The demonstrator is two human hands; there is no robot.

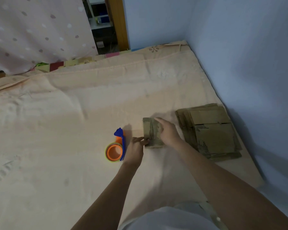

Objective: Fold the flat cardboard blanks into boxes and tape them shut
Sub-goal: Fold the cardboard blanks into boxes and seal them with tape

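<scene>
A small folded cardboard box point(150, 132) stands on the peach bed sheet point(73, 122) in the middle of the view. My right hand point(167, 132) lies over its right side with the fingers stretched across the top. My left hand point(135, 149) touches the box's near left corner with its fingertips. A stack of flat cardboard blanks point(211, 131) lies to the right, close to the blue wall. An orange and blue tape dispenser point(115, 147) with a roll of clear tape lies just left of my left hand.
The blue wall point(248, 55) borders the bed on the right and at the back. A pink spotted curtain point(40, 30) hangs at the back left beside a doorway. My lap in light clothing point(170, 218) fills the bottom edge.
</scene>
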